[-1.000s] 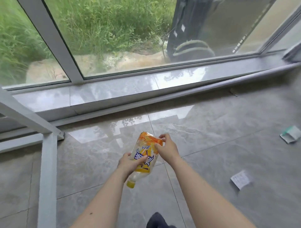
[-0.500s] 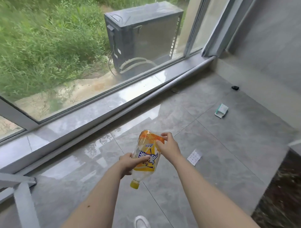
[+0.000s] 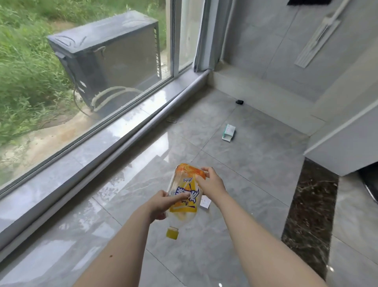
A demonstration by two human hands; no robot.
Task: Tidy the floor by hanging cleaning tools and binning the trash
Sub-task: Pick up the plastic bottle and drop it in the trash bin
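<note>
Left hand (image 3: 161, 201) clamped on plastic bottle (image 3: 185, 196) mid-body, right hand (image 3: 210, 180) gripping base; cap down, steadied for binning. Paper scrap (image 3: 205, 202) just beyond hands.

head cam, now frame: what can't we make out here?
- White paper scrap on the floor: mostly hidden behind the clear plastic bottle with the orange label held by left hand and right hand.
- Small black object by the wall: too small to identify.
- Black item at top: cut off by the frame edge.
- Trash bin: none in view.
</note>
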